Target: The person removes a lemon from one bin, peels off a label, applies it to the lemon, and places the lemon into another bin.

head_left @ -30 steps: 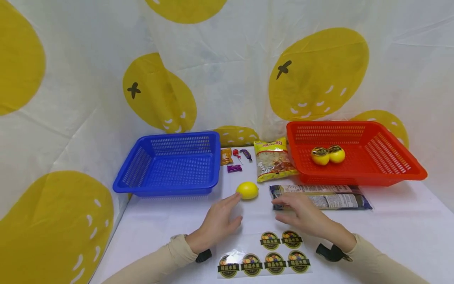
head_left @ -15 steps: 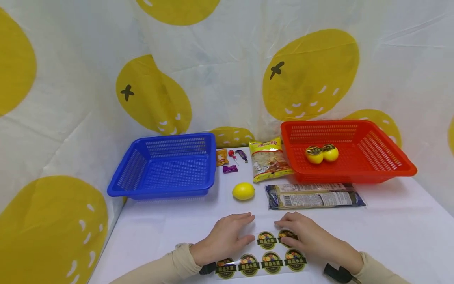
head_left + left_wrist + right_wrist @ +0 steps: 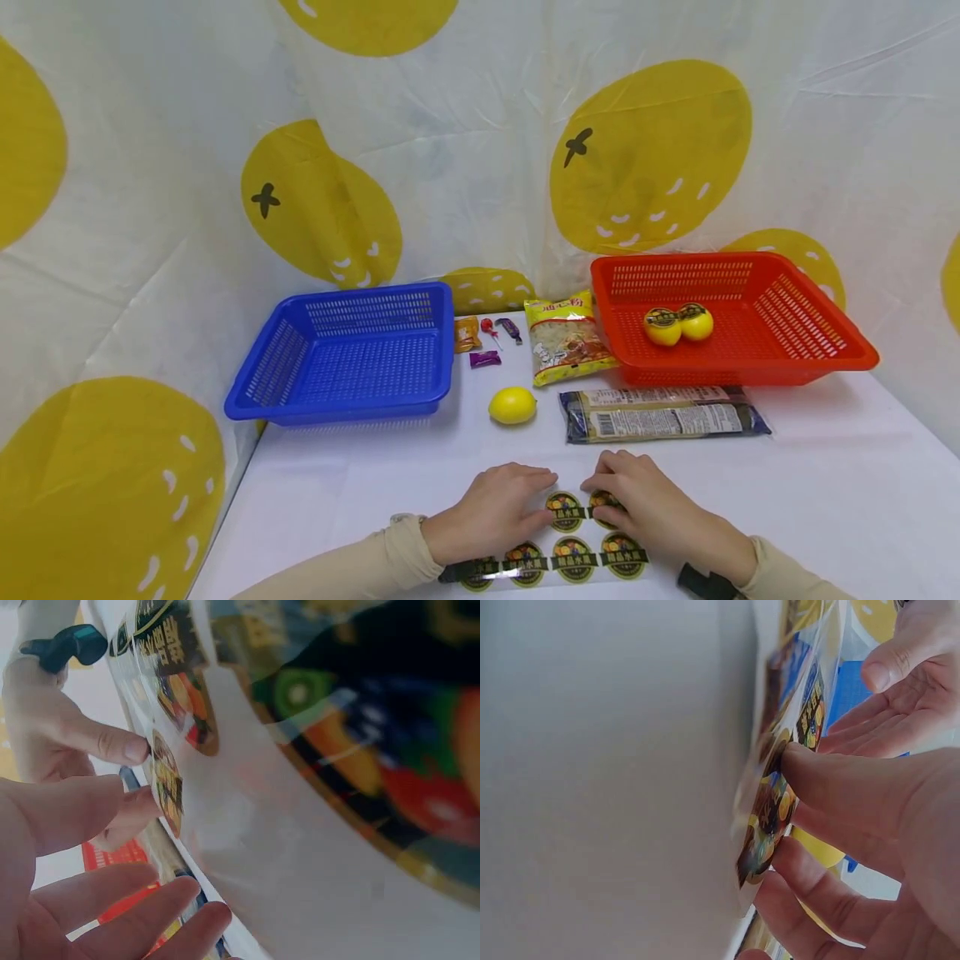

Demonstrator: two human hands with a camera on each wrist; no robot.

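In the head view, a clear sheet [image 3: 551, 537] with several round black-and-gold fruit stickers [image 3: 575, 560] lies at the table's front. My right hand [image 3: 663, 508] is over the sheet's upper right corner. Its thumb [image 3: 817, 769] touches a sticker there, and the fingers lie loosely bent at the sheet's far edge. Over the left part of the sheet, my left hand [image 3: 491, 512] hovers with fingers relaxed and nothing in them; its sleeve and wrist cover part of the lower left stickers. A yellow lemon [image 3: 512, 406] lies beyond both hands.
A blue basket [image 3: 337, 410] stands back left. The red basket [image 3: 750, 367] at back right holds two yellow fruits [image 3: 678, 325] joined by stickers. Between them are small wrapped candies [image 3: 485, 358], a lollipop [image 3: 488, 327] and a yellow pasta bag [image 3: 568, 340]. A long noodle pack [image 3: 665, 417] lies in front.
Both hands have drawn back from beside the lemon and the noodle pack to the sticker sheet. The right thumb has come onto the upper right sticker. The view has shifted slightly.
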